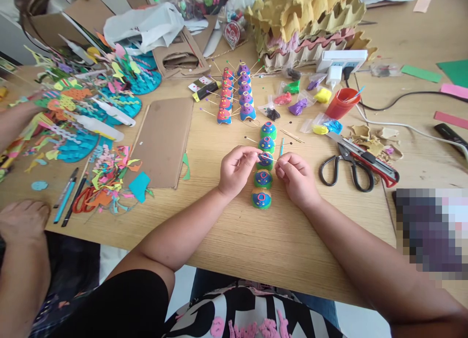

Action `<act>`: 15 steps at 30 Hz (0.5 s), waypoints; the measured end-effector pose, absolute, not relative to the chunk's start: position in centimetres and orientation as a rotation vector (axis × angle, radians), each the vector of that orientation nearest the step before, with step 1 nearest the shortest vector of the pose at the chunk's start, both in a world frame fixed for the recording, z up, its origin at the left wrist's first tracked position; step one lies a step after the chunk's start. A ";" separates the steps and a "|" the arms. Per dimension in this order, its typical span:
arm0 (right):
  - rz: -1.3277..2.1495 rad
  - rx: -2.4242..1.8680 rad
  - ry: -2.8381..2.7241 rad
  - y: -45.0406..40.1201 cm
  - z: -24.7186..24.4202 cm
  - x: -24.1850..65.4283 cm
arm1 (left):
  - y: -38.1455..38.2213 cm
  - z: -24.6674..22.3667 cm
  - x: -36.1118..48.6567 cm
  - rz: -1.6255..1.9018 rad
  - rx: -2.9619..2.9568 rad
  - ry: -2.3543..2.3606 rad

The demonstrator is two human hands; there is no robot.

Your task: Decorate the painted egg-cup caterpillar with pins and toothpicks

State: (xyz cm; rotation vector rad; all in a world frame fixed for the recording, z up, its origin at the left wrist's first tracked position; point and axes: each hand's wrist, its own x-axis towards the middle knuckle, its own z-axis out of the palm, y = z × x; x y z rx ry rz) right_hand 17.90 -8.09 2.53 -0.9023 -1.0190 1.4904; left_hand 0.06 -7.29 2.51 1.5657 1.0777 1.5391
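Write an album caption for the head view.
Two hands, left and right, hold a thin stick above a row of blue-and-green painted bumps, scissors to the right.

Our left hand [237, 170] and right hand [297, 179] face each other, thumbs pinched to index fingers, bare forearms angling inward from either side, wrists nearly straight.

Looking forward and down from head height, fairly near the tabletop [219, 235]; far edges perhaps distorted.
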 end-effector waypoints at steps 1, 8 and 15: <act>1.488 -0.903 -1.025 -8.1 2.5 17.9 | -7.3 2.5 0.0 1.535 1.572 1.071; 1.477 -0.892 -1.047 -8.0 2.2 18.0 | -7.1 2.4 -0.1 1.533 1.623 1.073; 1.472 -0.899 -1.023 -8.1 2.3 17.8 | -7.0 2.5 -0.1 1.530 1.676 1.102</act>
